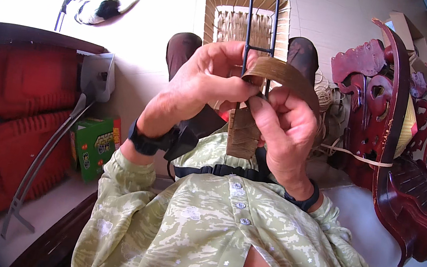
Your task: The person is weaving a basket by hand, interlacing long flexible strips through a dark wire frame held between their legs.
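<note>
In front of my lap runs a ladder-like frame of two thin black metal rods [250, 18] joined by a crossbar. Its near end is wrapped in a brown woven section [242, 137]. A flat, glossy brown strip [285, 72] arches over the rods and loops down behind my right hand. My left hand [208, 72] is closed, its thumb and fingers pinching the strip at the left rod. Close beside it, my right hand [285, 127] pinches the strip between thumb and curled fingers, just above the woven section. The fingertips partly hide the strip where they meet.
Beyond my knees, a pale woven basket-like piece [208, 15] lies under the rods. Coiled cord [328, 98] sits right of my knee, near a carved dark-red wooden chair [392, 104]. Leftward are red cushions [24, 79], a green box [91, 146] and a black-and-white animal [93, 10].
</note>
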### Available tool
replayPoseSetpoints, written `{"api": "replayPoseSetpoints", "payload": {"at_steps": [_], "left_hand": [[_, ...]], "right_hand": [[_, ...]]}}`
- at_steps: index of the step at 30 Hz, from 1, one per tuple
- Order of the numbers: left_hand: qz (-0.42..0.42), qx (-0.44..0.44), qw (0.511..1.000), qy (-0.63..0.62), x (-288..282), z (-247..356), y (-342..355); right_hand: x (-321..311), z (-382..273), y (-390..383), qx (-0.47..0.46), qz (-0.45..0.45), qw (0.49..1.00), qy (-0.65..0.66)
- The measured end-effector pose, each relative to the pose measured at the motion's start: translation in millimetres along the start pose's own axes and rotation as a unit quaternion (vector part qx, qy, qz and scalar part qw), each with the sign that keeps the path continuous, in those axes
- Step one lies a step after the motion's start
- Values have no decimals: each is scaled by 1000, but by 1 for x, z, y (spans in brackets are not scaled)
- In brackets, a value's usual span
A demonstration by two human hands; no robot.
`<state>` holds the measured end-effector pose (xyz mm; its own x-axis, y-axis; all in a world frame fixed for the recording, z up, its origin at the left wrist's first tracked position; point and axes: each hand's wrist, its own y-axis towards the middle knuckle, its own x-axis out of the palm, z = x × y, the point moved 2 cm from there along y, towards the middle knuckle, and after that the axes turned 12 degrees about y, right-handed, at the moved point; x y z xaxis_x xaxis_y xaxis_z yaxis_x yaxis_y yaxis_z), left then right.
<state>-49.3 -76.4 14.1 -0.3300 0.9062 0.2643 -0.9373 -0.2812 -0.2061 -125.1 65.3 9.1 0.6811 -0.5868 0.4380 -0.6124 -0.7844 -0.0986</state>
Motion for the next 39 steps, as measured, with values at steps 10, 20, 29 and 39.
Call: {"api": "replayPoseSetpoints", "payload": {"at_steps": [10,20,29,39], "left_hand": [[-237,70,931,-270,-22,-54,38],[-181,43,926,-328,-16,-66,33],[-208,89,932,-284,-29,-78,42],[37,365,875,-316,-129,-58,-39]], "right_hand": [[3,-2,6,43,7,998,42],[12,-4,10,43,-9,998,33],[17,-2,3,41,44,997,-37],[15,-1,7,44,19,999,-15]]}}
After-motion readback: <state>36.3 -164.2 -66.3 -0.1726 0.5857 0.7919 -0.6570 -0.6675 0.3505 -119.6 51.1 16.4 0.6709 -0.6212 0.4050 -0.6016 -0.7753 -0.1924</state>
